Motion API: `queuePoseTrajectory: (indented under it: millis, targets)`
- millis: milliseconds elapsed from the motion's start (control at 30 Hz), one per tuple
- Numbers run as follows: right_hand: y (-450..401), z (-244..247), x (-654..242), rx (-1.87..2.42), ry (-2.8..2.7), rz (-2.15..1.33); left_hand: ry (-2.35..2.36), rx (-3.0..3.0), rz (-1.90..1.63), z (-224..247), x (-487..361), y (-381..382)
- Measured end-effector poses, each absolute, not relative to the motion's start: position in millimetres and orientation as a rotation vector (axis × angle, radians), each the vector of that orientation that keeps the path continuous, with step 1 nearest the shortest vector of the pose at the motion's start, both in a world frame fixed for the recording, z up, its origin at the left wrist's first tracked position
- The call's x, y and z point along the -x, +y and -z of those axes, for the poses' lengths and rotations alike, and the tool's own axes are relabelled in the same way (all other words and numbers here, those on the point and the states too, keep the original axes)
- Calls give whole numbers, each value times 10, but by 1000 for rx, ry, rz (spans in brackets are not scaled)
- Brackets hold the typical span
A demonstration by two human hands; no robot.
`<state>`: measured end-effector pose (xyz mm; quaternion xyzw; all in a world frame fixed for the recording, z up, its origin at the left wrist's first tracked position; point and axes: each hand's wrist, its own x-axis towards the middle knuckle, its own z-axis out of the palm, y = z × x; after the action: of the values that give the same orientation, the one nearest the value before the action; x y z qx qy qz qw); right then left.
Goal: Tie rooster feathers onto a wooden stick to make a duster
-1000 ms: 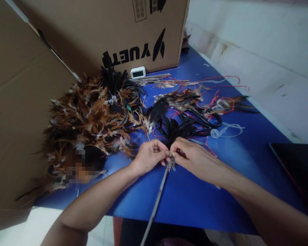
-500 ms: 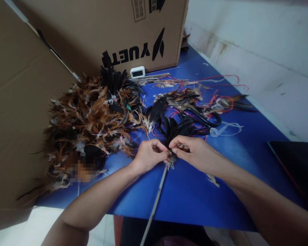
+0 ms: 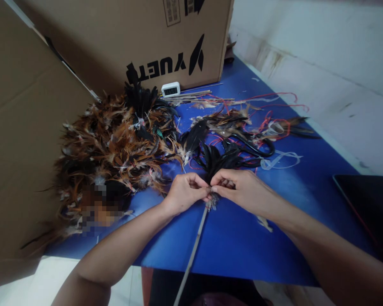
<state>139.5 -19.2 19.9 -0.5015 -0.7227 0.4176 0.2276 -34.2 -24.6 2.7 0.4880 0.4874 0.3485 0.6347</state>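
Observation:
A bunch of black feathers (image 3: 214, 161) fans out at the top end of a thin stick (image 3: 193, 255), which slants down past the table's front edge. My left hand (image 3: 187, 193) pinches the feather bases where they meet the stick. From the right, my right hand (image 3: 234, 185) has thumb and forefinger pressed together at the same spot, nearly touching the left fingertips. Whatever lies between the right fingertips is too small to make out. Pale grey feather ends (image 3: 213, 202) stick out just below the fingers.
A big pile of brown and black feathers (image 3: 111, 144) covers the left of the blue table (image 3: 242, 250). Behind stand a cardboard box (image 3: 115, 29) and a small white digital display (image 3: 170, 89). Sticks, red string and feathers lie beyond my hands; a dark tablet-like device (image 3: 367, 204) is at right.
The right thumb and forefinger have closed together and shifted slightly toward the left fingertips. The left hand, the stick and the black feathers are almost unmoved.

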Motion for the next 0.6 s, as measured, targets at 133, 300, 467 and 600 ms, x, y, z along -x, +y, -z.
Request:
queuePoseTrajectory:
  millis: [133,300,467,600]
  targets:
    - [-196,-206,-1390,1375,-2021,-1109,1096,-1080,-778,-52,349,-237]
    - [-201,-227,-1387,1363,-2066,-1039,1066,-1052,-753,-78,358,-229]
    - [-210,-219,-1381,1329,-2082,-966,1067,-1042,-752,-81,355,-226]
    - [-218,-214,-1384,1302,-2089,-954,1099,-1066,-774,-48,341,-239]
